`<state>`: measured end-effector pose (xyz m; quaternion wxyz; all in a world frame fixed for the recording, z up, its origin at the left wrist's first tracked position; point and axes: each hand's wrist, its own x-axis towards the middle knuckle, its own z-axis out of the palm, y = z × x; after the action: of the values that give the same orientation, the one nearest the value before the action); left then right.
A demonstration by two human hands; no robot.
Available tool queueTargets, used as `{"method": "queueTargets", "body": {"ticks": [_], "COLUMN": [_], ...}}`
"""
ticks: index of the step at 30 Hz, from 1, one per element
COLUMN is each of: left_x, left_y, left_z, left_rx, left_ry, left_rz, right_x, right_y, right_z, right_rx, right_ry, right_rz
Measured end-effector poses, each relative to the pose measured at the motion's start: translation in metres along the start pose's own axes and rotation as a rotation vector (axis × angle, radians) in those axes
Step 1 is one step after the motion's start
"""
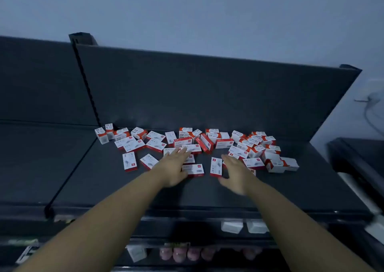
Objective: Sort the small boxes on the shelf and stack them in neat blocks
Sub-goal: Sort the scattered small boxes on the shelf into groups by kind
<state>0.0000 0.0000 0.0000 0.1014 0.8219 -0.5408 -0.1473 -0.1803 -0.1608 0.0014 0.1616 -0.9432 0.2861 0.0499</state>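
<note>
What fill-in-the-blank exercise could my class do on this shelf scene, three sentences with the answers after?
1. The small boxes are white and ____.
2. They lie scattered on the dark shelf rather than ____ in neat blocks.
3. The left hand and the right hand are both ____, gripping nothing.
Answers: red; stacked; open.

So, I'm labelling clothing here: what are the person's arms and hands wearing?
Nothing visible. Both forearms are bare, no sleeves in view. The left hand and right hand have no gloves; no watch or bracelet shows. Rings: too blurred to tell.
</note>
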Motion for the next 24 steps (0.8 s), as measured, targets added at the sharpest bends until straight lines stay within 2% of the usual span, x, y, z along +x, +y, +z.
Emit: {"method": "queueTargets", "body": {"ticks": [7, 12, 18, 24], "left_x": [0.009, 0.012, 0.008, -0.003], "left_y": [-0.003, -0.007, -0.005, -0.013], "left_z": [0.018, 0.033, 0.046, 0.065], "left_rx": [0.018, -0.017, 0.033, -0.182], "left_ry": [-0.034, -0.027, 0.056, 0.191], "left_rz": [0.113, 0.071, 0.076, 0.114], "right_x": [0.006, 0.012, 0.014, 0.011], "right_y": [-0.009, -0.013, -0.016, -0.014], "right_z": [0.021, 0.027, 0.035, 0.041], "right_rx": [-0.013, -0.058, 0.021, 0.042], "right_ry": [0.005, 0.027, 0.144, 0.218], "right_rz": [-0.002, 0.029, 0.046, -0.002]}}
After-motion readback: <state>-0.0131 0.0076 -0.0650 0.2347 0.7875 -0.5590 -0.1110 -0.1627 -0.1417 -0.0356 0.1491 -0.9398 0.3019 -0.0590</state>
